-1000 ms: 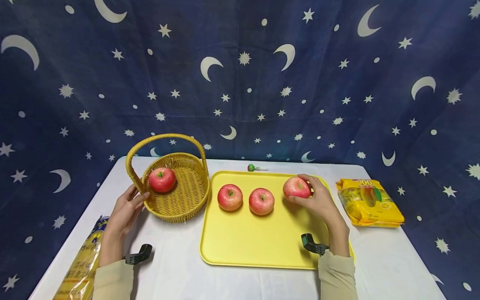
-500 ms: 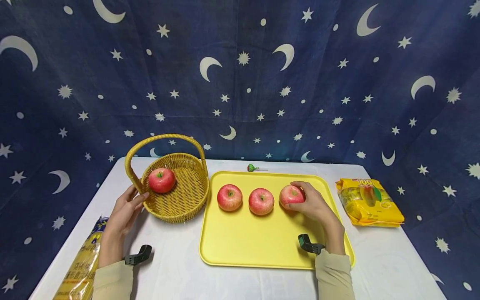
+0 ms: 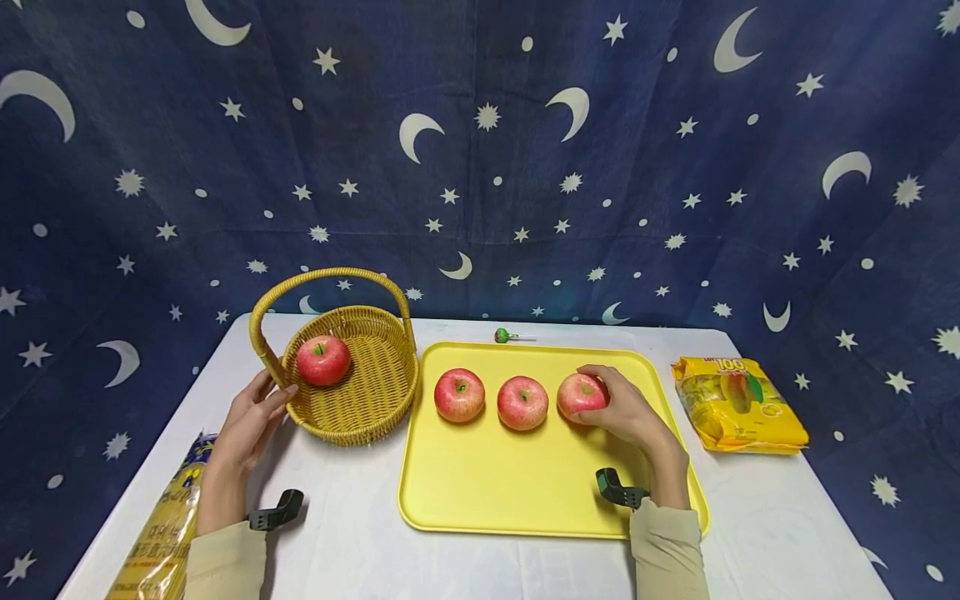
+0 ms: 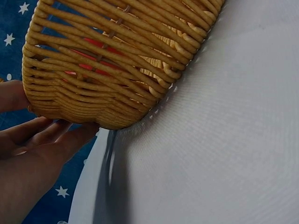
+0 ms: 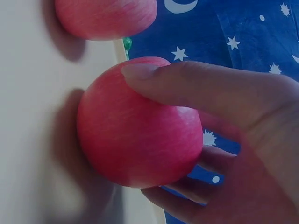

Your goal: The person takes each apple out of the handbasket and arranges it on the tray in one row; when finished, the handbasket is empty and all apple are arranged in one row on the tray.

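My right hand (image 3: 633,415) grips a red apple (image 3: 577,397) at the right end of a row on the yellow tray (image 3: 510,492). In the right wrist view the thumb (image 5: 187,81) lies across this apple and the fingers curl behind it. To its left sit a middle apple (image 3: 522,403) and a left apple (image 3: 460,395). My left hand (image 3: 243,429) holds the wicker basket (image 3: 367,392) by its left side, thumb at the rim and fingers against the outer weave. One apple (image 3: 323,361) lies inside the basket, below the arched handle (image 3: 330,273).
A green-headed lollipop (image 3: 502,336) lies behind the tray. The yellow mango-print bag (image 3: 738,406) stands right of the tray. A long golden package (image 3: 161,533) lies by my left forearm. A starry blue curtain (image 3: 480,167) hangs behind the white table (image 3: 337,533).
My right hand has moved left and slightly down with its apple, bringing it closer to the middle apple; during the last half second it barely shifts. The left hand and basket stay put.
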Motion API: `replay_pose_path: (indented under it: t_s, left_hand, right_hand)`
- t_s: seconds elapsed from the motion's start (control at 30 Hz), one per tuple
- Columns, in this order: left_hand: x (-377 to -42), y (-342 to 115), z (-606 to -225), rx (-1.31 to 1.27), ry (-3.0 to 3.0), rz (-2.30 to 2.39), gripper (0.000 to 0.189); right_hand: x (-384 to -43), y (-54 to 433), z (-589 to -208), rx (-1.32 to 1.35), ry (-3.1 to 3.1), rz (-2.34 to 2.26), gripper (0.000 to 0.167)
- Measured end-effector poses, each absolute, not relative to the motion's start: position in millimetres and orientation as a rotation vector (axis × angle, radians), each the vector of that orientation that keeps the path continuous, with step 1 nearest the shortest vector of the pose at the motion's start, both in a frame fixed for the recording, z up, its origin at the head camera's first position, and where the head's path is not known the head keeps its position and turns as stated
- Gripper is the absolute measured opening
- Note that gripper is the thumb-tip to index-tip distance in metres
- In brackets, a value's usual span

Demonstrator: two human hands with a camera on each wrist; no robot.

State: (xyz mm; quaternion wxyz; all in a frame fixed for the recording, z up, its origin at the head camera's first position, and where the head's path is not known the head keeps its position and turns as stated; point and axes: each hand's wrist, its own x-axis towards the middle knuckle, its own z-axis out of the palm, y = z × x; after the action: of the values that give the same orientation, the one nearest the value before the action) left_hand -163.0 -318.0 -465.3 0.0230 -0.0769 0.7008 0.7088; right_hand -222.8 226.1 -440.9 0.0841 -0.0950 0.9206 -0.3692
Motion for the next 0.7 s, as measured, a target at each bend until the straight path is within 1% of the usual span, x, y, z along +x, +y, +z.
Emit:
replay_pose_path:
  t_s: [0.33,0.57,0.7]
  left_hand:
    - [-162,-319,-464,-0.269,2.171,2.179,0.076]
    - [-161,-319,-464,-0.258,2.187,2.174,0.077]
    - [-162,-318,-463,-0.259,2.193,2.167,0.077]
  right_hand:
    - [-221,226,-436,-0.308,2.778,-1.119,0.074]
    - [-221,217,-430,-0.306,2.905,-1.237,0.052]
    - [-219,205,-430,-0.290,2.945,-1.371,0.045]
